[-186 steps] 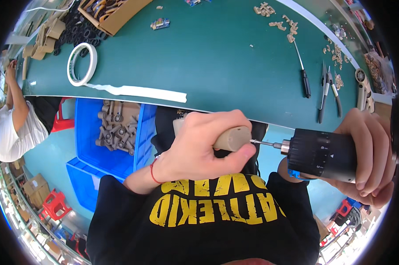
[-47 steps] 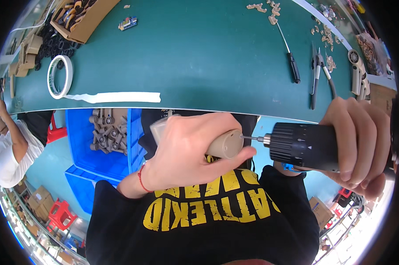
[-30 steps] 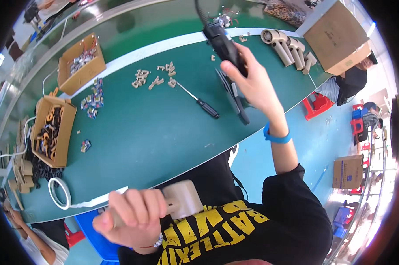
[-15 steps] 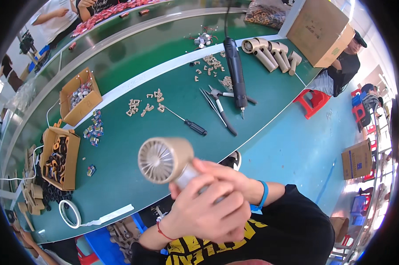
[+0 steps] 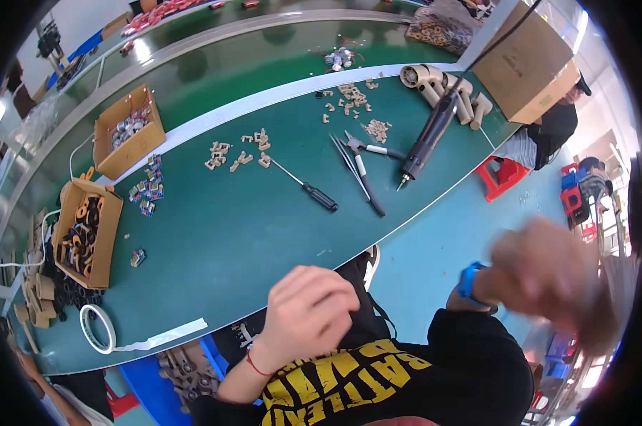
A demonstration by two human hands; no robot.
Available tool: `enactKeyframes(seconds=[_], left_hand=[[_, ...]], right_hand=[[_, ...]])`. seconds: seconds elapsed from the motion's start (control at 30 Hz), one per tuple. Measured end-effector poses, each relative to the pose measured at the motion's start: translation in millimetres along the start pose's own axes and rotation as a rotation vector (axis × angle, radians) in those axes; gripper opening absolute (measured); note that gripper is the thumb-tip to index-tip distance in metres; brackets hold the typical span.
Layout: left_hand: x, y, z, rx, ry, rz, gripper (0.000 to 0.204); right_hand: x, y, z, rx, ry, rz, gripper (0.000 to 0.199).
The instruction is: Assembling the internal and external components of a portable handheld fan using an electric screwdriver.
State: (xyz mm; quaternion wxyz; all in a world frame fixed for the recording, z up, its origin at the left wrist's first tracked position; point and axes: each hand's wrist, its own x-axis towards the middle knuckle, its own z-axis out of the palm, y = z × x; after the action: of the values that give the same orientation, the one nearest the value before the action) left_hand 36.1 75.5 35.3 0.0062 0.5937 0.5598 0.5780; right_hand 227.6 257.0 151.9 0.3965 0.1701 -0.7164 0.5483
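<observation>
**A:** Head view, looking down. The left hand is off the surface, hanging in front of the black shirt just below the near edge. The grip is curled in, knuckles up, and nothing shows between the fingers. The palm faces away, so I can't rule out something small.

**B:** And the right hand?

**A:** It's one big blur out to the right over the blue floor, with a blue wristband on it. I cannot tell whether that grip is open or closed, or whether it has anything in it.

**B:** Where's the tooling?

**A:** All of it is down and none in hand. The powered driver lies on the far right of the surface, tip towards the near edge and well apart from both hands. The pliers lie just beside it. Further left is a black-handled screwdriver.

**B:** Parts?

**A:** Small beige pieces lie loose along the white strip. Beige tubes are stacked by the big carton. Two open boxes are on the left, and a tape roll sits at the near left corner.

**B:** How far along is it?

**A:** My read is a gap between pieces. The driver is parked and no workpiece shows on the surface in front of the person. Plenty of loose parts are left unassembled.
</observation>
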Motion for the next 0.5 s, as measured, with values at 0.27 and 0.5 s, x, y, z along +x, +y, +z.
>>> enactKeyframes(seconds=[0.27, 0.5], left_hand=[[-10.3, -32.8, 9.1, 0.021, 0.002, -0.193, 0.012], [-10.1, -33.4, 8.6, -0.041, 0.053, -0.248, 0.015]], right_hand=[[29.4, 25.3, 27.5, 0.404, 0.32, 0.269, 0.034], [9.5, 13.7, -3.3, 0.551, 0.061, 0.181, 0.033]])
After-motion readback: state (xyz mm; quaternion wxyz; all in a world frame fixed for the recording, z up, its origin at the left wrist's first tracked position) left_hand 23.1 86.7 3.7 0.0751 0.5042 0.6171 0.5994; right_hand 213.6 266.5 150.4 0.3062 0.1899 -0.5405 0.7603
